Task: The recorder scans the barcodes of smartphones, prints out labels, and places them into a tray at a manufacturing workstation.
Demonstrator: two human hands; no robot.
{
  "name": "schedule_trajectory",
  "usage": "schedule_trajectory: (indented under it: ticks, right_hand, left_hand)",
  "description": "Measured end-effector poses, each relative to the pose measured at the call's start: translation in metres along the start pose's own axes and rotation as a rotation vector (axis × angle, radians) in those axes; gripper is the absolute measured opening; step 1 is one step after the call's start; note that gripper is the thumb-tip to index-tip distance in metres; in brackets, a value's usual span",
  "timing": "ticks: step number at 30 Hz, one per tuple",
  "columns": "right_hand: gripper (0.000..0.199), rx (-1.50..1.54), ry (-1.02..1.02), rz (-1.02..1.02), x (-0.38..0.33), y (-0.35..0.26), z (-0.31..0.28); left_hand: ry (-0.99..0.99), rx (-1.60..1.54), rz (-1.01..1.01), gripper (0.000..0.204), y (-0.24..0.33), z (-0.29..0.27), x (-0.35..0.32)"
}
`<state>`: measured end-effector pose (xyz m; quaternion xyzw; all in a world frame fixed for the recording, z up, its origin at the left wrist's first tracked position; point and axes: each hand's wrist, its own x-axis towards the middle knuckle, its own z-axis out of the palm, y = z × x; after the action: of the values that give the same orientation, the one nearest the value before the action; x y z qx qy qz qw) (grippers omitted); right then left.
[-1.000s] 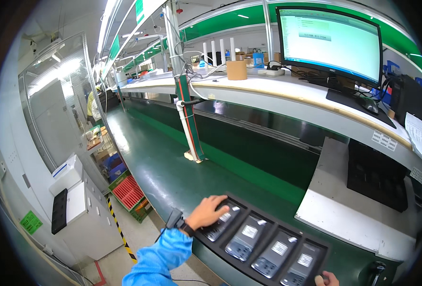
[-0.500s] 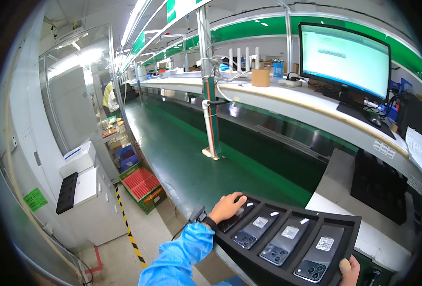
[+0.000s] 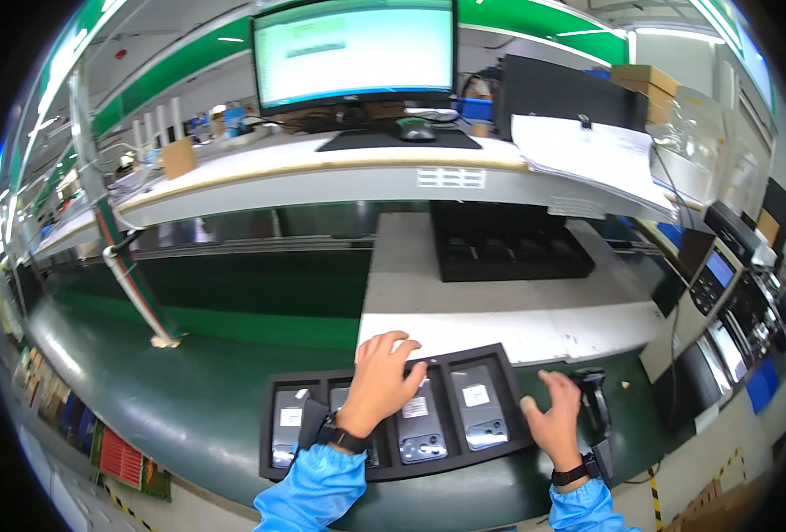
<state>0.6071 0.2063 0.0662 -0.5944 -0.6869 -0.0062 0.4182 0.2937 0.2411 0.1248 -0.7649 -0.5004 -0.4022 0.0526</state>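
Note:
A black foam tray lies on the green bench, with several phones in separate compartments. The rightmost phone, back up, carries a white label, as does the phone beside it. At the tray's left end sits another labelled phone. Over the tray's middle, my left hand has its fingers apart and holds nothing; it partly hides a phone beneath. My right hand is open and empty, just off the tray's right side. Close to its right is a black handheld device, apparently a scanner.
Behind the tray is a grey-white board bearing another black tray. A raised shelf holds a monitor, a mouse and papers. At right stands a machine with a small screen; a post rises at left.
My view has swung to the right. The tray now lies squarer before me. Both hands have let go of its edges; the left has come over its middle, the right is beside it.

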Motion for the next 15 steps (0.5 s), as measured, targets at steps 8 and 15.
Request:
schedule_trajectory:
  ticks: [8, 15]
  right_hand:
    - [0.076, -0.241, -0.149, 0.552, 0.013, 0.082, -0.073]
    - [0.066, 0.709, -0.438, 0.84, 0.03, 0.008, -0.079]
  left_hand:
    - [-0.196, -0.234, 0.094, 0.033, 0.032, 0.1, 0.003]
    - [-0.186, -0.248, 0.115, 0.033, 0.039, 0.096, 0.002]
